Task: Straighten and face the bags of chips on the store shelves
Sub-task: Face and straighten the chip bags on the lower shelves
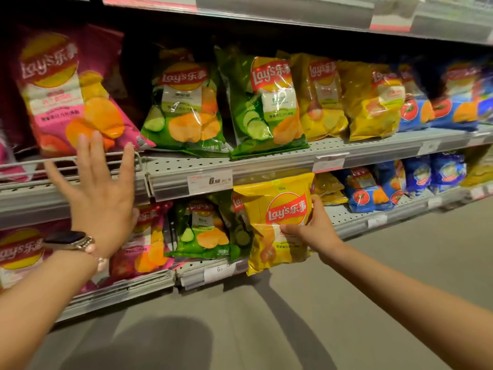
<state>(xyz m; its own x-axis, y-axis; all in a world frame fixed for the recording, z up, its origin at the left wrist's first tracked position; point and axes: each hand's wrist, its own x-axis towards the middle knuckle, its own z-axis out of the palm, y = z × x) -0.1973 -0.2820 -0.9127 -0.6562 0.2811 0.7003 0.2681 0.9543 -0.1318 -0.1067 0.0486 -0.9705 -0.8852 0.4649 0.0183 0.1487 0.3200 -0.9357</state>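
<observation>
Right now we see both bare arms stretched out toward the grey metal store shelves (266, 162). Our right hand (310, 231) is out in front of the lower shelf, its fingers (289, 228) wrapped over the front and the thumb up the right edge of a glossy yellow Lay's chip bag (277, 220), so that bag is pinched firmly. It hangs upright, logo facing us, in front of the lower shelf's edge, its top corner just under the white price tag (209, 180) on the middle shelf's rail.

Our left hand (100, 193) is raised with the palm turned toward the shelf, fingers spread wide and gripping nothing. The fingertips reach the bottom edge of a big pink Lay's chip bag (69, 97), which leans tilted on the middle shelf; we cannot tell whether they actually touch it. A dark-faced wristwatch on a metal band (69, 240) sits on that wrist.

Along the middle shelf, to the right of the pink bag, stand two green cucumber-flavour chip bags (186, 108), then yellow bags (370, 102), then blue tomato-flavour bags (450, 102), several leaning. More green, pink and blue bags sit on the lower shelf, above the grey floor (346, 303).
</observation>
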